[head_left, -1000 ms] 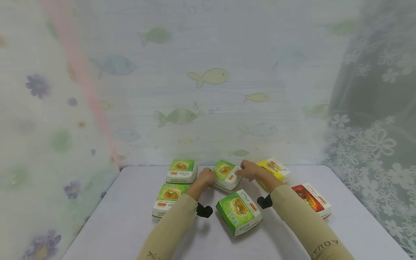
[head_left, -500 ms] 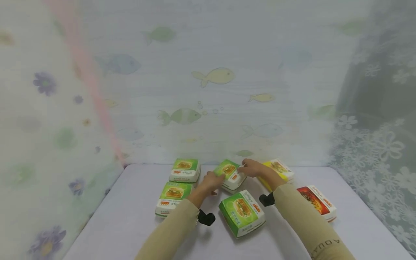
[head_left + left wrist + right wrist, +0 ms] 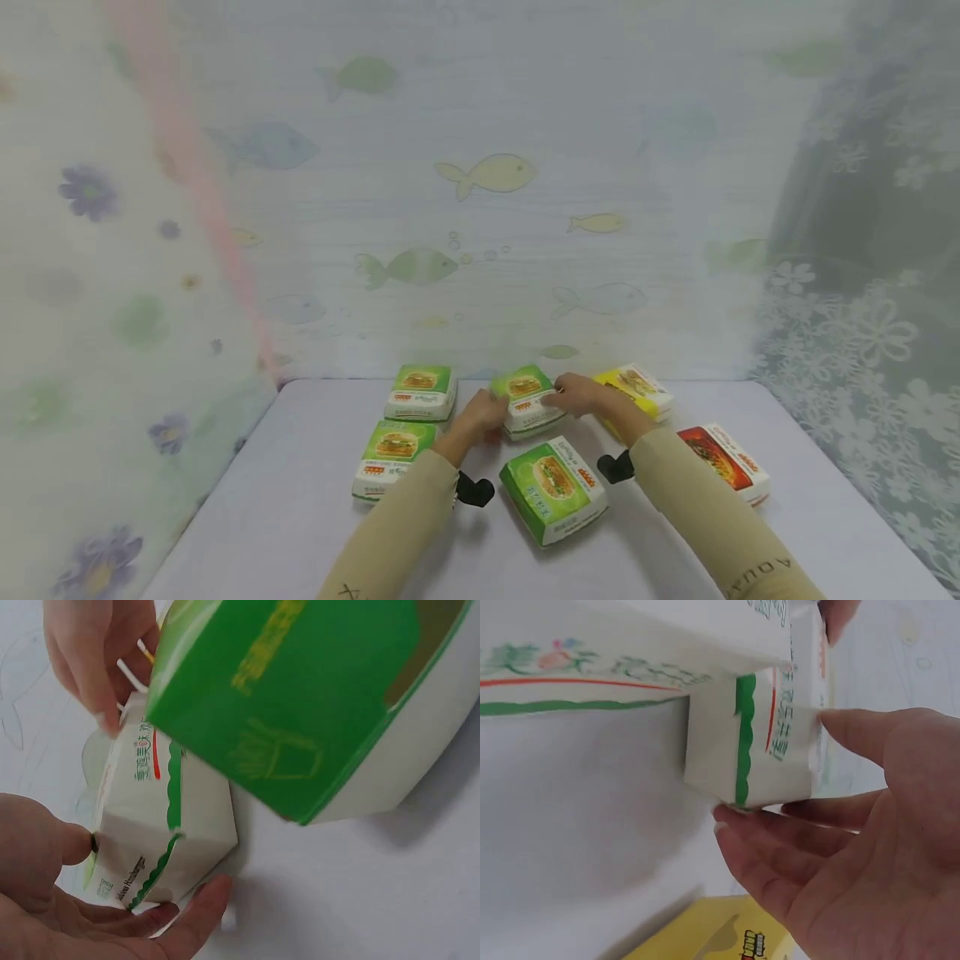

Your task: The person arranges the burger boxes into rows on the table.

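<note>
Held between both hands: a green burger box (image 3: 527,402), far middle of the surface (image 3: 270,500), off the tabletop or resting on it, impossible to tell from the head view. Left hand (image 3: 480,414) cupped on its near-left corner, thumb and fingers (image 3: 196,911) wrapped round the white lower wall. Right hand (image 3: 577,393) on its right side, thumb on the face and fingers (image 3: 780,859) curled beneath the bottom edge. Gripped from both sides, then, neither hand released.

Hidden or hard to read: most of the box's underside, covered by palms. Print on its side small and blurred, unreadable. In the left wrist view, a nearer green box (image 3: 300,697) filled the upper frame, cut off at top and right. In the right wrist view, the same near box (image 3: 630,645) seen only as a white flank with a green wavy stripe; a yellow box (image 3: 727,937) clipped at the bottom edge. Both forearms in tan sleeves, cropped by the lower frame.

Laid out on the pale lilac surface: two more green boxes at left, one far (image 3: 420,392), one near (image 3: 392,458); the green box (image 3: 553,490) nearest the person, between the arms; the yellow box (image 3: 633,392) behind the right wrist, partly covered; a red box (image 3: 722,462) at right.

Behind, a pale curtain with fish (image 3: 487,175); flowered curtains to either side.
</note>
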Action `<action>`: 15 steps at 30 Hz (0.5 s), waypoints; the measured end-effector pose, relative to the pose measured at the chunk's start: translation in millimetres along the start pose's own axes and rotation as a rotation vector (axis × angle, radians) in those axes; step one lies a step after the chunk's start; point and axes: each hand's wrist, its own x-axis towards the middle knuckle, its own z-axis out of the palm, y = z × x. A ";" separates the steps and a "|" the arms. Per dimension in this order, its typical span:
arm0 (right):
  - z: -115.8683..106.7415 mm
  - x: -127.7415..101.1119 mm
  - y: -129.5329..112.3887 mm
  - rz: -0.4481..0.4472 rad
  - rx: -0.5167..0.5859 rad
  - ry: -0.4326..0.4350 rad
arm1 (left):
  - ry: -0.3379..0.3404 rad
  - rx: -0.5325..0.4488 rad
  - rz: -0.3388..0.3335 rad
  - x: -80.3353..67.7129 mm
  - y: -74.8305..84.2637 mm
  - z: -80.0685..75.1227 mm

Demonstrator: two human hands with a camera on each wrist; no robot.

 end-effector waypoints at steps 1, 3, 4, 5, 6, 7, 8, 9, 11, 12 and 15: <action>1.6 -0.4 -1.0 0.008 -0.002 -0.003 | 0.004 -0.004 0.005 2.1 0.2 -1.5; 5.0 -2.1 -3.8 0.021 -0.001 -0.007 | 0.011 -0.006 0.009 6.2 0.7 -4.1; 6.5 -3.0 -5.4 0.030 0.004 -0.008 | 0.014 -0.002 0.009 7.8 1.1 -5.1; 8.1 -3.7 -6.7 0.034 0.007 -0.008 | 0.017 -0.001 0.003 9.4 1.5 -5.9; 9.5 -4.3 -7.5 0.037 0.006 -0.007 | 0.019 0.002 -0.004 10.7 2.0 -6.4; 11.0 -4.4 -8.0 0.044 0.009 -0.006 | 0.018 0.008 -0.008 12.0 2.3 -6.7; 12.1 -4.9 -8.4 0.043 0.005 -0.007 | 0.013 0.012 -0.014 13.2 2.5 -7.0; 13.1 -5.2 -8.5 0.048 0.004 -0.006 | 0.011 0.017 -0.019 13.8 2.8 -7.0; 14.7 -5.0 -7.7 0.054 -0.002 -0.006 | 0.006 0.025 -0.025 15.4 2.9 -6.5; 15.1 -5.2 -7.3 0.059 -0.001 -0.007 | 0.004 0.031 -0.023 16.0 2.6 -6.1; 15.4 -5.4 -6.0 0.080 0.023 -0.015 | 0.002 0.030 -0.021 16.9 2.2 -4.2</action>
